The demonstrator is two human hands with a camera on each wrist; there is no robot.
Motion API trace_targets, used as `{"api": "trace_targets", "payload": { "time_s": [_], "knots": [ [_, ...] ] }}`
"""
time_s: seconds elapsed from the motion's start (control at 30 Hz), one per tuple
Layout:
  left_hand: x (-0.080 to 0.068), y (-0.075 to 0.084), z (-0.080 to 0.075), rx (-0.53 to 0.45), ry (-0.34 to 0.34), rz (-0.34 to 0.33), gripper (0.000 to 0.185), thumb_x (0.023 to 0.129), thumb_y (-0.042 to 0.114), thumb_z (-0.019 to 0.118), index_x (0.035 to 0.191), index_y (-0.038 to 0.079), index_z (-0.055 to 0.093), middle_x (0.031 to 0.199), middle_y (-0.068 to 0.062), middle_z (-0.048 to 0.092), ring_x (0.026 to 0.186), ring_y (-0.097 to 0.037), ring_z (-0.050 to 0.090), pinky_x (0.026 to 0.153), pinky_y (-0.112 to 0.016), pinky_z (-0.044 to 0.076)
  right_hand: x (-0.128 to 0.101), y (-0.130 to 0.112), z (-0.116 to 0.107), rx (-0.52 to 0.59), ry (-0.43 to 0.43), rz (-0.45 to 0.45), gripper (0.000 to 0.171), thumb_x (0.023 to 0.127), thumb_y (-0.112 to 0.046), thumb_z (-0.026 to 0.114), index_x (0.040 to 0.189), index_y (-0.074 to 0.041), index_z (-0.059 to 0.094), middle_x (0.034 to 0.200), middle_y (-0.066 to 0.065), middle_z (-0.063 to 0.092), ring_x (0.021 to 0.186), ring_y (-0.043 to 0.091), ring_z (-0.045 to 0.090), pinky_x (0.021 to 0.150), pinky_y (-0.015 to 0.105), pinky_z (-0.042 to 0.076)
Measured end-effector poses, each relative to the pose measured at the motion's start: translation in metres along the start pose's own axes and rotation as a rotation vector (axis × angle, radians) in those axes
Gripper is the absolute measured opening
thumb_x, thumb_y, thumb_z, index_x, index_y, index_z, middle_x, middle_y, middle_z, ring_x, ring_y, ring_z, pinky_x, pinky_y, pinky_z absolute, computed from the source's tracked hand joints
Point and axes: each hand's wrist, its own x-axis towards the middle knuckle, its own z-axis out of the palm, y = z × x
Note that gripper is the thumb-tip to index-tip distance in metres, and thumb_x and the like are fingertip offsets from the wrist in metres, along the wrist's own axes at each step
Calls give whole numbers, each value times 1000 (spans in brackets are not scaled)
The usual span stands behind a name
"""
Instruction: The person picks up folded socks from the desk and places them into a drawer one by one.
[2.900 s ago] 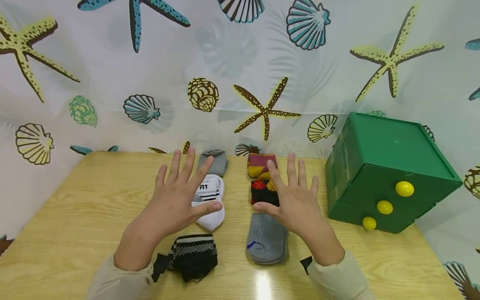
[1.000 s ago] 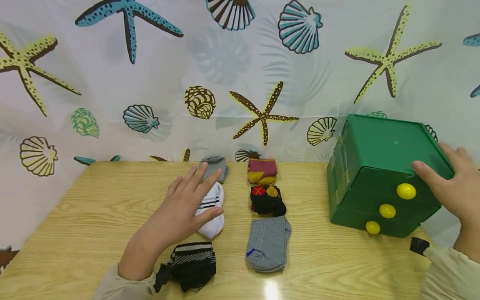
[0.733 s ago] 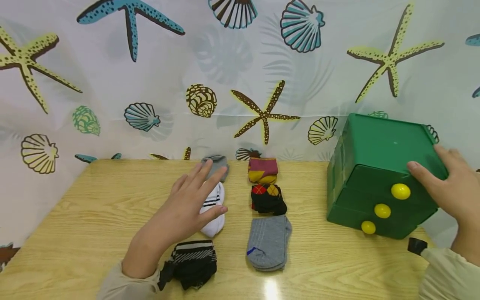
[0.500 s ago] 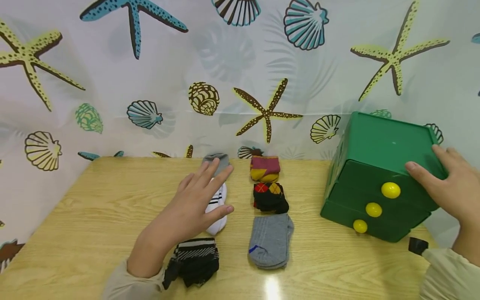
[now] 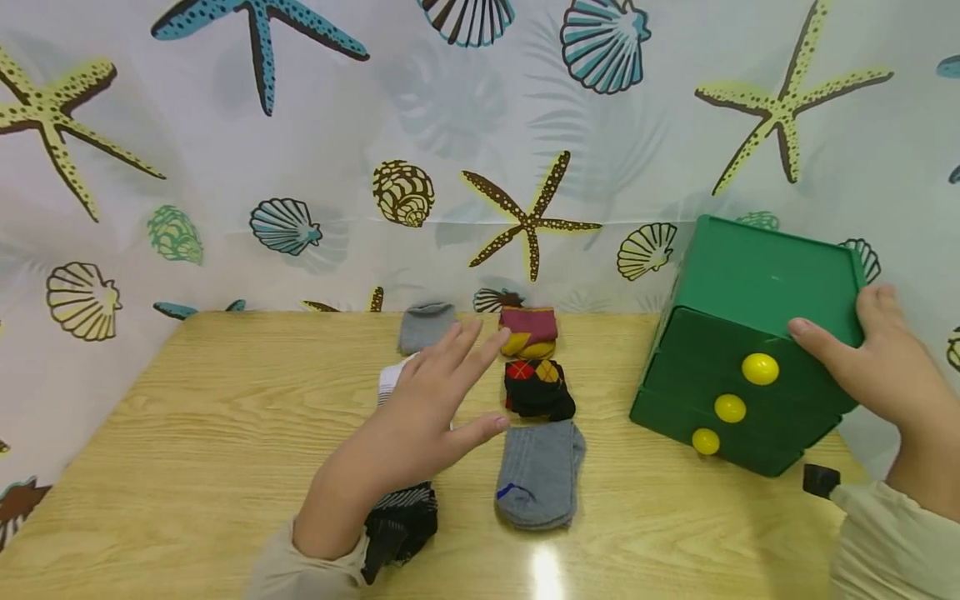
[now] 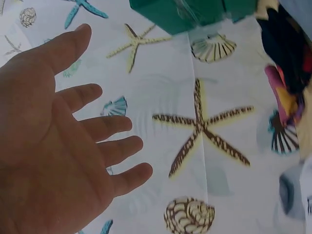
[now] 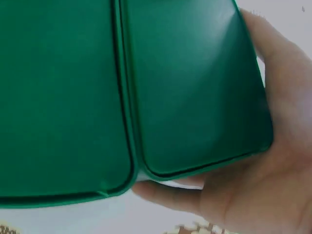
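Left hand [image 6: 53,146] spread before the white starfish-and-shell printed curtain [image 6: 195,126].
Fingers straight, holding nothing; green plastic box [image 6: 195,12] at top edge.

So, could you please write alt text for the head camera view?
A right hand grips the corner of a green drawer box on a wooden table. The left hand hovers open over folded socks.
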Motion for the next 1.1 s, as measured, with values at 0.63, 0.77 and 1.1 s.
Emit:
{"api": "trace_targets", "payload": {
  "time_s": [0.63,0.77,1.1],
  "knots": [
    [78,66,57,-304,149,-20,53,103,29,59,153,19,44,152,0,47,137,-18,45,107,-45,40,8,-14,-5,65,-98,12,110,99,-63,44,152,12,-16,156,39,-19,141,62,2,103,76,19],
    [97,76,73,-353,136,-54,51,103,31,58,152,18,47,149,-1,50,131,-20,51,103,-43,45,11,-10,-7,100,-105,22,110,98,-63,46,153,14,-10,154,43,-9,135,64,16,99,75,26],
    [142,111,114,-349,124,-142,51,99,45,63,142,20,56,128,3,63,109,-12,62,85,-30,51,24,8,-16,182,-216,-67,104,101,-55,47,149,-8,-33,153,10,-42,142,38,-32,111,69,-4]
  ]
}}
